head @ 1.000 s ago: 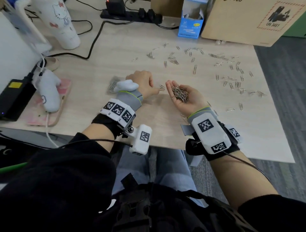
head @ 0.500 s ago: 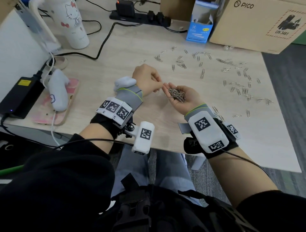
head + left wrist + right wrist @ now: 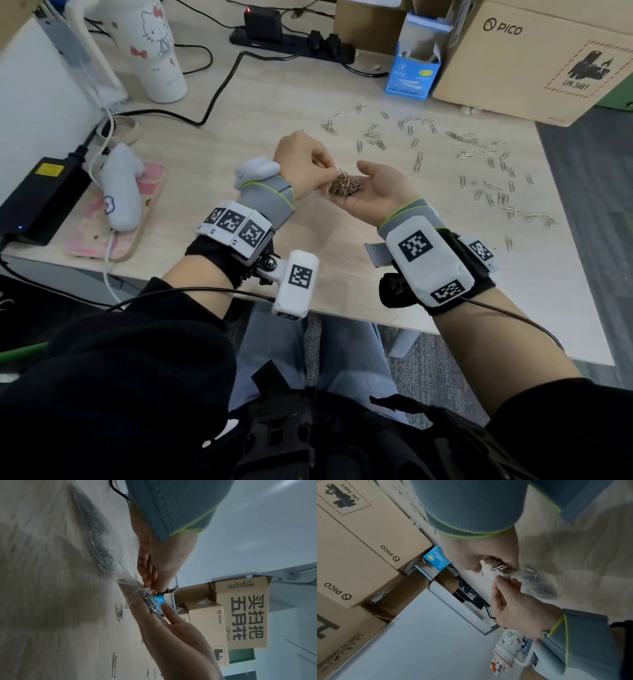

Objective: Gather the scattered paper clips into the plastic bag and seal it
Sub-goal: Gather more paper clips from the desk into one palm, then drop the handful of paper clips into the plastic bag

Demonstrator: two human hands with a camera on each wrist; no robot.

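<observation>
right hand [image 3: 477,550]: carries paper clips [image 3: 500,565] | left hand [image 3: 515,605]: pinches plastic bag [image 3: 539,586] mouth | clips just beside mouth

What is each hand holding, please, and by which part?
The left hand pinches the plastic bag by its open rim; the right hand cups loose paper clips in its palm.

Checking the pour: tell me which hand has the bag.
The left hand: it pinches the mouth of the plastic bag, while the right hand lies palm up, cupping a pile of paper clips.
</observation>
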